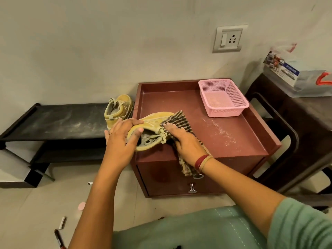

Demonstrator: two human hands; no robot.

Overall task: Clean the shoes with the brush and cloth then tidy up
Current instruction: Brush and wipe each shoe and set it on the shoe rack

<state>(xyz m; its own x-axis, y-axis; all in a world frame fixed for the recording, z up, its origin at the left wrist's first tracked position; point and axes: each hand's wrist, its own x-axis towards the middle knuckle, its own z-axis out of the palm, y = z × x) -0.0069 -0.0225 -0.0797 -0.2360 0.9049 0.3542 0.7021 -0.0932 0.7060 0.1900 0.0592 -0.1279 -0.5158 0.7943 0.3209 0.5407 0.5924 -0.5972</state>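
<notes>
A tan shoe (152,123) lies on its side at the front left of the maroon cabinet top (233,133). My left hand (122,139) grips its heel and collar, thumb inside the opening. My right hand (183,141) presses a brown-and-cream checked cloth (179,119) against the shoe's side, and the cloth's tail hangs over the cabinet front. The second tan shoe (118,108) stands upright on the low black rack (62,121) to the left. No brush is in sight.
An empty pink plastic basket (224,99) sits at the cabinet's back right. White dust streaks the cabinet top and the rack. A dark stool (291,123) with a printed bag stands on the right. Pens and small items (61,229) lie on the floor.
</notes>
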